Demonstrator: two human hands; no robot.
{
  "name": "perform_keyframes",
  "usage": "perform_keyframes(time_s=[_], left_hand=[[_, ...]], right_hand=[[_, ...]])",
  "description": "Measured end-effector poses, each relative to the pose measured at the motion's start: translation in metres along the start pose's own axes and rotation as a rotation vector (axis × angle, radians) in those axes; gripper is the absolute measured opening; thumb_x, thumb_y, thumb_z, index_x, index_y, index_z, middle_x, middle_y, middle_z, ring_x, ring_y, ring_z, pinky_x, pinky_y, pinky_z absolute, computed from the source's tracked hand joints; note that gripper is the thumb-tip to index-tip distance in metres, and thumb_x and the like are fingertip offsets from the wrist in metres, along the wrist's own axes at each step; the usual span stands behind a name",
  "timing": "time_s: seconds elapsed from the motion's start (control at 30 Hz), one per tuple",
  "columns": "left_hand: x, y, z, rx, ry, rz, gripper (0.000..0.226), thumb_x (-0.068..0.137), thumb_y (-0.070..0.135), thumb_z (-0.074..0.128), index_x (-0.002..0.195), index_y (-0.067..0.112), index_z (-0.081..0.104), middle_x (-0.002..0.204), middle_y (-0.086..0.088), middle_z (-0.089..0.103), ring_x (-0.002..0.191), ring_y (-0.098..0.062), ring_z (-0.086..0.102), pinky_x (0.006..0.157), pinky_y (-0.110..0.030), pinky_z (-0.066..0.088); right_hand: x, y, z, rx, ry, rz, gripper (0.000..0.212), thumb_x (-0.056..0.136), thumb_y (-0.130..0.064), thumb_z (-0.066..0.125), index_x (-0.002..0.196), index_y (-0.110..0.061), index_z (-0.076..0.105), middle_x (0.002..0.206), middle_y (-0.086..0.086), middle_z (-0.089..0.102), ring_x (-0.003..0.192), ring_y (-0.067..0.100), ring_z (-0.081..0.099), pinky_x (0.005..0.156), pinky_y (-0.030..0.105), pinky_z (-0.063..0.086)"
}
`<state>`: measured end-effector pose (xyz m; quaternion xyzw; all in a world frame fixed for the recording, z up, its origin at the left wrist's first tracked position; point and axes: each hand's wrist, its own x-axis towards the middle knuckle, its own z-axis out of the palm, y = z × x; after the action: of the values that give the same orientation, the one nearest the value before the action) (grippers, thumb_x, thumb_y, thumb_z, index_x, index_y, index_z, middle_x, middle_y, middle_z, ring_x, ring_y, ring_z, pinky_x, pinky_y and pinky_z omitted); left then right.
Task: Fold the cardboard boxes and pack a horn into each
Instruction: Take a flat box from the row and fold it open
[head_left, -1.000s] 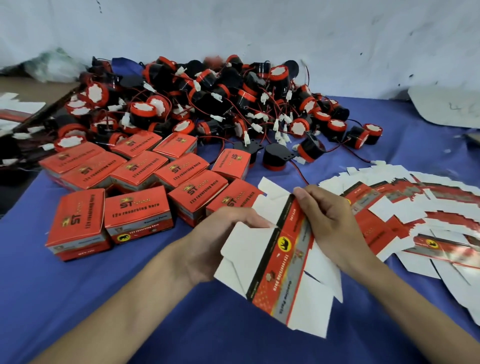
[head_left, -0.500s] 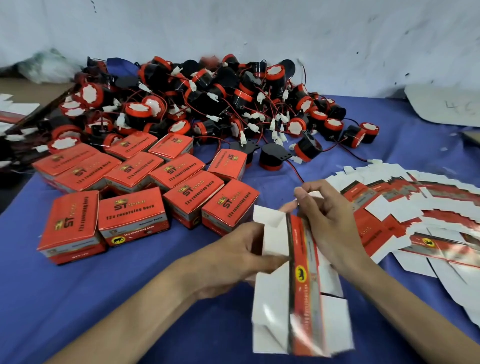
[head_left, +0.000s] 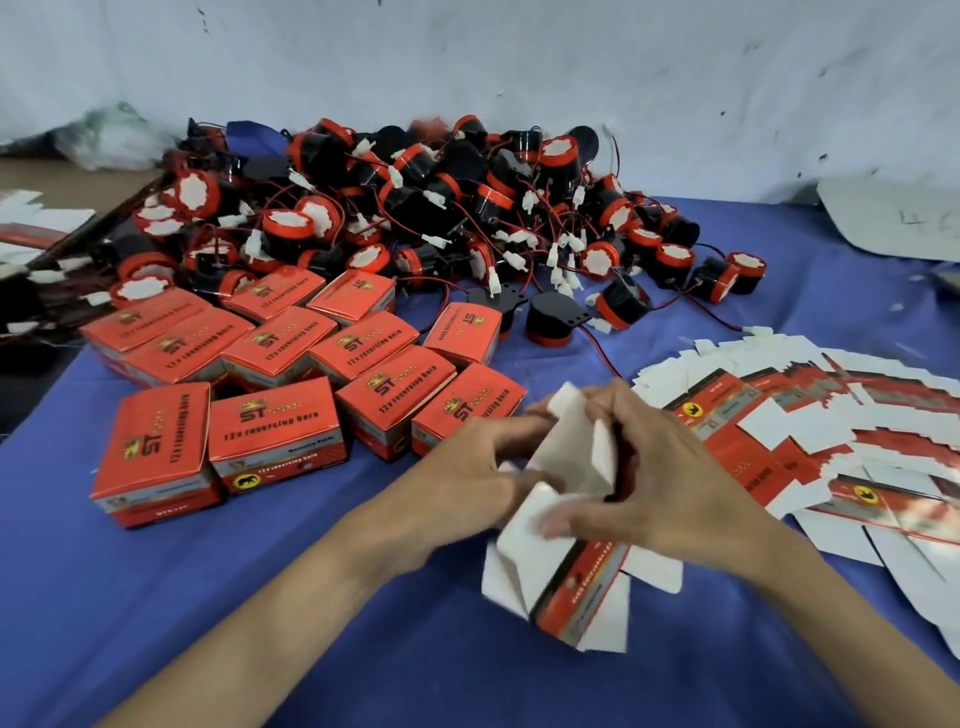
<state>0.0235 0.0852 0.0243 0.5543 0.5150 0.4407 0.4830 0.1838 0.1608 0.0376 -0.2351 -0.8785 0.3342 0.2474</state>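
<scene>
A half-formed red and white cardboard box (head_left: 571, 561) is held above the blue table, its white flaps sticking out at both ends. My left hand (head_left: 467, 473) grips its left side, fingers curled on the white panels. My right hand (head_left: 660, 478) grips the right side and upper flaps, fingers bent over them. A fan of flat box blanks (head_left: 841, 436) lies to the right. A heap of black and red horns (head_left: 426, 208) with red wires fills the back of the table. Several closed red boxes (head_left: 275, 431) stand at the left.
The blue table cloth (head_left: 156, 597) covers the work surface. A white wall (head_left: 519, 62) rises behind the horns. More flat blanks (head_left: 31, 228) lie on a brown surface at the far left. A grey sheet (head_left: 898, 223) rests at the back right.
The flat blank has been opened up into a box shape between my hands. Both hands moved closer together and now work on the upper flaps.
</scene>
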Motion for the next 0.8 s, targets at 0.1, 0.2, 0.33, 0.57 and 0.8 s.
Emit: perform_keyframes(time_s=[0.1,0.2,0.33,0.57,0.8], left_hand=[[0.005,0.014,0.001,-0.222,0.097,0.134,0.022,0.083,0.035,0.060,0.105,0.030,0.063,0.104,0.003,0.067,0.077,-0.004,0.067,0.061,-0.011,0.049],[0.002,0.009,0.012,-0.129,0.220,0.267,0.056,0.069,0.065,0.064,0.118,0.042,0.052,0.133,0.001,0.053,0.107,0.000,0.061,0.086,-0.020,0.050],[-0.011,-0.007,0.026,-0.035,0.416,0.423,0.032,0.083,0.035,0.068,0.107,0.037,0.048,0.128,0.018,0.047,0.112,-0.010,0.057,0.083,-0.031,0.054],[-0.006,-0.005,0.020,-0.094,0.578,0.528,0.027,0.080,0.027,0.067,0.088,0.031,0.042,0.094,0.019,0.049,0.091,-0.002,0.053,0.074,-0.022,0.050],[-0.009,-0.004,0.023,-0.048,0.592,0.495,0.024,0.079,0.038,0.063,0.089,0.034,0.041,0.084,0.008,0.046,0.071,-0.017,0.051,0.060,-0.028,0.049]], right_hand=[[0.003,0.001,-0.010,0.284,0.144,0.125,0.035,0.050,-0.064,0.076,0.071,-0.056,0.049,0.080,-0.028,0.066,0.064,-0.003,0.062,0.052,0.013,0.046],[0.005,0.005,-0.010,0.454,0.269,0.209,0.033,0.057,-0.061,0.080,0.060,-0.047,0.051,0.064,-0.020,0.063,0.058,0.003,0.064,0.050,0.019,0.047],[0.001,0.005,0.011,0.634,0.264,0.202,0.020,0.065,-0.052,0.075,0.074,-0.046,0.059,0.101,-0.007,0.070,0.090,0.016,0.069,0.073,0.041,0.057],[-0.004,0.002,0.032,0.687,0.479,-0.016,0.028,0.073,-0.031,0.069,0.090,-0.025,0.048,0.080,-0.015,0.057,0.074,0.002,0.058,0.063,0.016,0.049],[-0.007,-0.002,0.043,0.642,0.509,-0.085,0.018,0.084,-0.034,0.056,0.100,-0.033,0.049,0.081,-0.017,0.058,0.070,0.000,0.054,0.062,0.015,0.047]])
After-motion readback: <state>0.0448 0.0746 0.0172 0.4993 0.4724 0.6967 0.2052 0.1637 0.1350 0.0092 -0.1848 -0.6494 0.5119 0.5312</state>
